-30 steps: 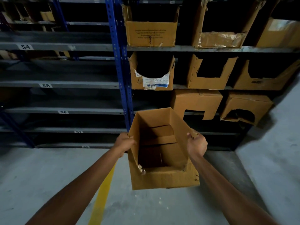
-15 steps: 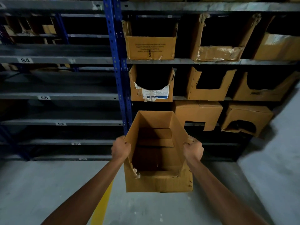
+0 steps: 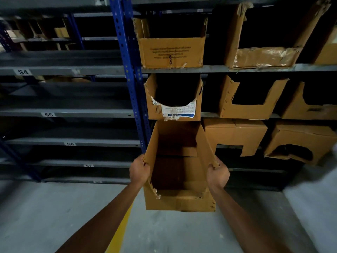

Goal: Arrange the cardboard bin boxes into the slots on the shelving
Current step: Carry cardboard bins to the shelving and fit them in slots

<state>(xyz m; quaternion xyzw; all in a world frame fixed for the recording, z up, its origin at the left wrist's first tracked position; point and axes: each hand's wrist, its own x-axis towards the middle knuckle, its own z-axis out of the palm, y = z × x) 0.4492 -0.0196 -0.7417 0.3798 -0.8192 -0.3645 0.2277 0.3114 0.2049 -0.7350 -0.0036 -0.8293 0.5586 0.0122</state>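
The light is dim. Grey concrete floor (image 3: 45,216) fills the view from 4 to 8 o'clock, crossed by a yellow painted line (image 3: 119,234) near 6 o'clock. Grey metal shelving (image 3: 82,113) spans 9 through 12 to 3 o'clock, its boards toward 9 o'clock labelled S4 (image 3: 23,72), S5 (image 3: 48,114) and S6 (image 3: 70,144). A blue perforated upright (image 3: 125,57) rises at 11 o'clock; another rack (image 3: 54,40) shows behind at 10 o'clock.

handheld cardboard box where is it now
Head view, centre: box gripped by left hand and right hand, just below the labelled bin, beside the blue upright.
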